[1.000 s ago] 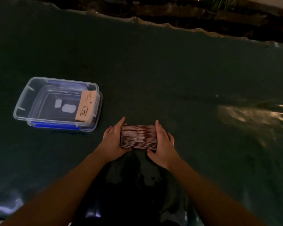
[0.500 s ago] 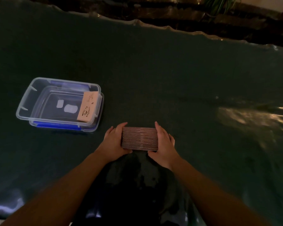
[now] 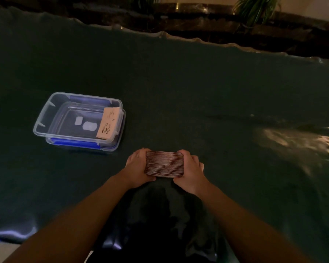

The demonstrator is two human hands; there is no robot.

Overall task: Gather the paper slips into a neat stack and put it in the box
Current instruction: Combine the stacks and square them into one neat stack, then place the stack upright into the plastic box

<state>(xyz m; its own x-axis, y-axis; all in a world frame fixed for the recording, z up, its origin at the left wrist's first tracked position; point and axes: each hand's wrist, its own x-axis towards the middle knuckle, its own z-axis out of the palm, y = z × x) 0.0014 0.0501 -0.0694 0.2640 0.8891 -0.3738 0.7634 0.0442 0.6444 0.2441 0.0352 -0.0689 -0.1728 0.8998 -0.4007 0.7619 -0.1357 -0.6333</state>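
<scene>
A thick stack of brown paper slips stands on edge on the dark green tablecloth near the front. My left hand presses its left side and my right hand presses its right side, so both grip the stack between them. To the left and a little farther away sits a clear plastic box with blue clips. One tan printed slip leans against the box's right inner wall.
The green cloth covers the whole table and wrinkles at the far edge. A bright reflection lies on the right. Potted plants and a dark ledge stand beyond the far edge.
My fingers have curled tighter round the ends of the stack. The stack itself stays in the same place on the cloth.
</scene>
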